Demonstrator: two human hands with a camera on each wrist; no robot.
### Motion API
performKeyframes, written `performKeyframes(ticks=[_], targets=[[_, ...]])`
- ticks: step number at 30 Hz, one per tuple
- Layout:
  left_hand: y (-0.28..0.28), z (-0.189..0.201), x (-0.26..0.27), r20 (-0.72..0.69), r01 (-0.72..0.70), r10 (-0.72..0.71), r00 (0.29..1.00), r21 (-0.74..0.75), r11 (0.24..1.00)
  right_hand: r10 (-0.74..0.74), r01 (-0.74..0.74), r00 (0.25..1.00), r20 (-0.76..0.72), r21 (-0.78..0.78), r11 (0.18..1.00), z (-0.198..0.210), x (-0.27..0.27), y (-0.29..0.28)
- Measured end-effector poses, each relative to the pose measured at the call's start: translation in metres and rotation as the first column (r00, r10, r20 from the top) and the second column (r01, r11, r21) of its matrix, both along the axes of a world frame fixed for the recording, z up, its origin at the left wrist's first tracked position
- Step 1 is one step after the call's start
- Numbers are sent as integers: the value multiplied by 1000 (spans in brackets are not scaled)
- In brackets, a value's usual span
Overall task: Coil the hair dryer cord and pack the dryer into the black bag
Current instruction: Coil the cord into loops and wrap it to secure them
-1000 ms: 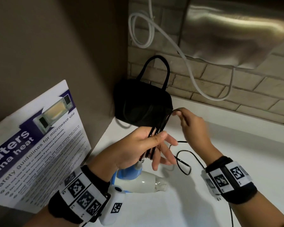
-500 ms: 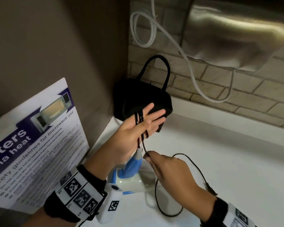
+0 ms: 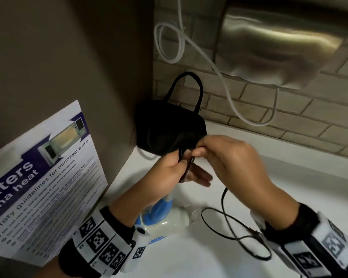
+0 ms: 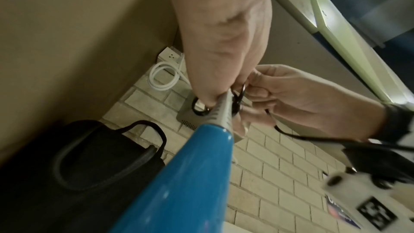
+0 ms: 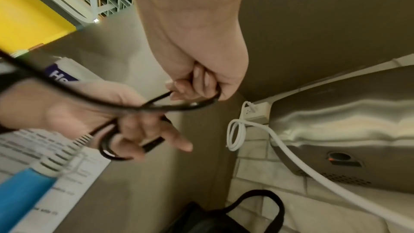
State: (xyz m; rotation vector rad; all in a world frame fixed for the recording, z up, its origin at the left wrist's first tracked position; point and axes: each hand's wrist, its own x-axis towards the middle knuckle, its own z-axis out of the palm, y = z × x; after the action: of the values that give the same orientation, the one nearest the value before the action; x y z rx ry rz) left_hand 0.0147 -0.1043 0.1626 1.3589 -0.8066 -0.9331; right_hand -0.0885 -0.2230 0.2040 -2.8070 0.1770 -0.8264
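My left hand (image 3: 169, 173) is raised over the white counter with several loops of the thin black cord (image 3: 184, 169) wound around its palm; its thumb presses on them. My right hand (image 3: 233, 157) pinches the cord at the top of those loops, right in front of the black bag (image 3: 165, 127). In the right wrist view, the right hand (image 5: 197, 59) has its fingers curled on the cord (image 5: 156, 107), which runs across the left hand (image 5: 89, 112). The white and blue hair dryer (image 3: 169, 219) lies on the counter under my left wrist. Loose cord (image 3: 225, 217) trails beneath my right wrist.
The bag stands in the corner between a brown side wall and a brick back wall. A microwave safety poster (image 3: 44, 187) leans at the left. A steel hand dryer (image 3: 279, 41) hangs on the wall above, with a white cable (image 3: 225, 77) looping below it. The white counter (image 3: 299, 187) extends to the right.
My right hand dropped below the left hand with the cord, then rose to the top of the loops again. Another turn lies around my left palm, and less cord is loose.
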Motion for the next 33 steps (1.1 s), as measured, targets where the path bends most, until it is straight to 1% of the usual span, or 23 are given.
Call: performKeyframes(ticks=[1, 3, 5, 9, 12, 14, 16, 18, 20, 22, 23, 24, 26, 27, 28, 30, 31, 33], targets=[[2, 1, -1, 3, -1, 1, 1000, 4, 1000, 16, -16, 1000, 7, -1, 1000, 1, 6, -4], [6, 1, -1, -36, 19, -19, 999, -22, 1000, 68, -67, 998, -11, 28, 997, -1, 19, -12], [9, -1, -1, -74, 71, -74, 995, -46, 996, 112, -109, 993, -36, 74, 991, -7, 30, -19], [14, -5, 0, -122, 112, -122, 985, -84, 990, 156, -146, 987, -40, 186, 972, -24, 49, -31], [18, -5, 2, -213, 218, -231, 949, -86, 972, 202, -177, 977, -61, 289, 941, -47, 55, -33], [21, -6, 3, -277, 305, -318, 907, -91, 948, 204, -157, 975, -91, 370, 916, -65, 55, -35], [23, -6, 2, -280, 338, -354, 892, -106, 935, 174, -93, 970, -171, 402, 911, -79, 54, -38], [23, -6, 0, -260, 314, -335, 906, -122, 942, 148, -31, 949, -278, 383, 923, -88, 48, -38], [23, -6, -1, -237, 254, -280, 930, -134, 958, 142, 20, 916, -376, 396, 918, -92, 39, -32], [21, -7, 0, -215, 184, -215, 952, -155, 971, 202, 13, 892, -403, 472, 882, -90, 31, -19], [20, -7, 1, -202, 152, -183, 962, -160, 975, 229, -2, 879, -419, 477, 879, -91, 27, -14], [19, -8, 2, -197, 122, -154, 968, -166, 979, 200, 3, 876, -439, 419, 908, -94, 25, -10], [16, -9, 5, -226, 63, -107, 968, -194, 979, 118, -17, 890, -440, 227, 974, -106, 21, -7], [16, -8, 6, -237, 28, -79, 968, -211, 977, 82, 0, 882, -465, 172, 985, -112, 20, -7], [15, -8, 7, -246, -10, -48, 968, -227, 974, 42, 33, 868, -495, 143, 989, -116, 17, -9], [17, -7, 11, -271, -67, -2, 963, -245, 967, -53, 126, 863, -502, 112, 986, -117, 11, -16], [18, -6, 11, -281, -73, -1, 960, -251, 965, -90, 167, 870, -485, 120, 979, -114, 8, -22], [19, -5, 9, -269, -39, -30, 963, -249, 968, -166, 242, 882, -441, 122, 963, -108, 3, -33]])
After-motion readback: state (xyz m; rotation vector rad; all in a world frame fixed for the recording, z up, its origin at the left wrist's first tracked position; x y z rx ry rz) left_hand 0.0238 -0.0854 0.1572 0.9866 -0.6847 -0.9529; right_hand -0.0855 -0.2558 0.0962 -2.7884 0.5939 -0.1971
